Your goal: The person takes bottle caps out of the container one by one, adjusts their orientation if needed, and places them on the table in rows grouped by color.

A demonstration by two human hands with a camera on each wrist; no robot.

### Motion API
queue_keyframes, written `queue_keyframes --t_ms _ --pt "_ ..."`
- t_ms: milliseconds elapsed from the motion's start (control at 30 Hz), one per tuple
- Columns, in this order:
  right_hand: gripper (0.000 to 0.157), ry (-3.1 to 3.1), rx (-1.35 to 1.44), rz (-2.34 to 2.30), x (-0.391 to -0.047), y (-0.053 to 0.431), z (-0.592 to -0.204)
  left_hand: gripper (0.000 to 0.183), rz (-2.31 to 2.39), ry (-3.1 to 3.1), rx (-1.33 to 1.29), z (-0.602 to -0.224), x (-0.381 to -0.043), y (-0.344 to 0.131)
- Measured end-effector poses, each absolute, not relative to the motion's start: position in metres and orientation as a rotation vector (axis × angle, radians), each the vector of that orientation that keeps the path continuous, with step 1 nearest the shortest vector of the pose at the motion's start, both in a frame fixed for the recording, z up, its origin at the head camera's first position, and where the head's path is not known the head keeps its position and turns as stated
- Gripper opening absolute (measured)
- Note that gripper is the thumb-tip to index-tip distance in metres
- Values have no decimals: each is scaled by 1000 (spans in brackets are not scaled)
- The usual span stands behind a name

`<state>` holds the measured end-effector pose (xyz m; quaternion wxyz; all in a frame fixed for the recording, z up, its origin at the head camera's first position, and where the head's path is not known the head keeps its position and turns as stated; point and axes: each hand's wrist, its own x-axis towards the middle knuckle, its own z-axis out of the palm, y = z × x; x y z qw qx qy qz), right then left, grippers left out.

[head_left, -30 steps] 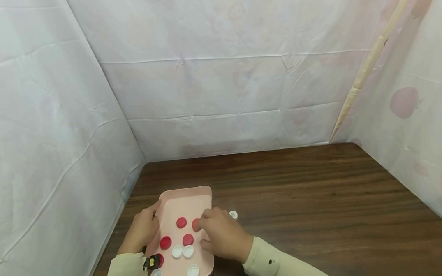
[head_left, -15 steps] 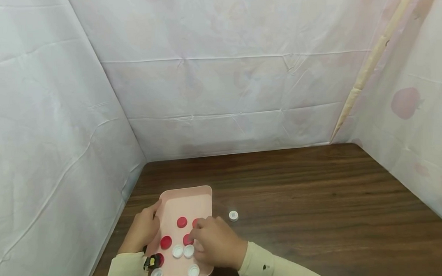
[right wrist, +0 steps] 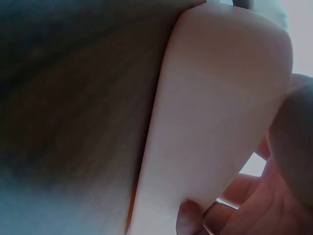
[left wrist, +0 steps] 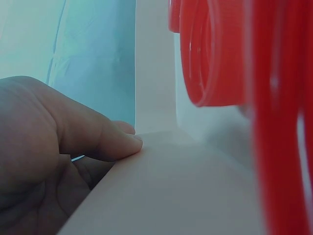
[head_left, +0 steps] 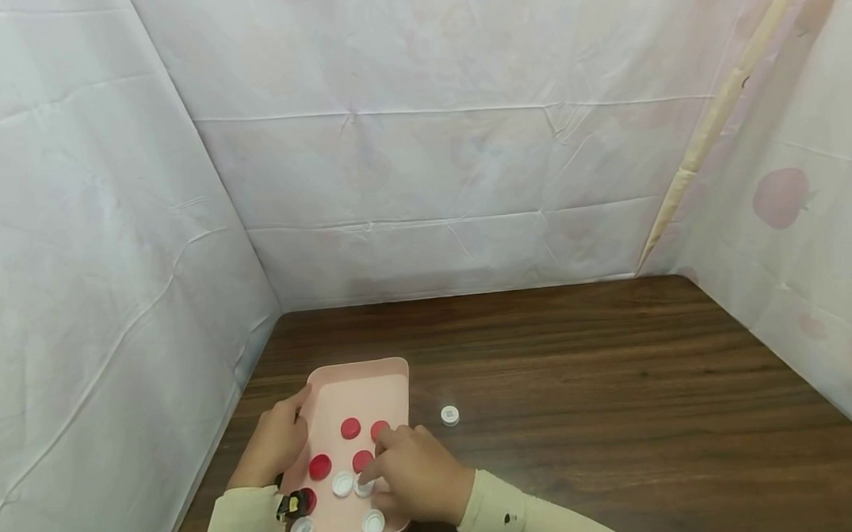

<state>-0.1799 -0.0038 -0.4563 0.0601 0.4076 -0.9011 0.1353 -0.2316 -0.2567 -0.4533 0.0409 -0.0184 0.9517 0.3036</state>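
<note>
A pink tray (head_left: 359,380) lies on the table in the head view, with several red bottle caps (head_left: 320,467) and white bottle caps (head_left: 373,523) in it. My left hand (head_left: 275,439) holds the tray's left rim. In the left wrist view its thumb (left wrist: 117,144) lies on the inner side of the tray wall, with fingers behind. My right hand (head_left: 422,474) reaches over the right rim, its index fingertip at a white cap (head_left: 365,488) beside another white one. The right wrist view shows the tray's outer side wall (right wrist: 215,112) and part of the right hand; its caps are hidden there.
A lone white cap (head_left: 450,416) lies on the dark wooden table (head_left: 581,386), right of the tray. White cloth walls (head_left: 421,163) stand behind the table and at both sides.
My right hand has moved toward me and slightly left, its fingertip going from a right-hand red cap past a nearer red one to a white cap. The left hand stays put.
</note>
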Motion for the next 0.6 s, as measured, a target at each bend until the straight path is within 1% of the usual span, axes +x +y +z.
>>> queue_keyframes --t_ms 300,500,600 --pt "18 -2691 1230 390 -178 -4 -458 58 928 2913 -65 -453 -230 -256" --pt "7 -2671 1235 358 -178 -5 -457 58 934 2901 -66 -453 -230 -257" --pt "6 -2662 1233 346 -178 -5 -458 59 938 2893 -64 -453 -230 -257"
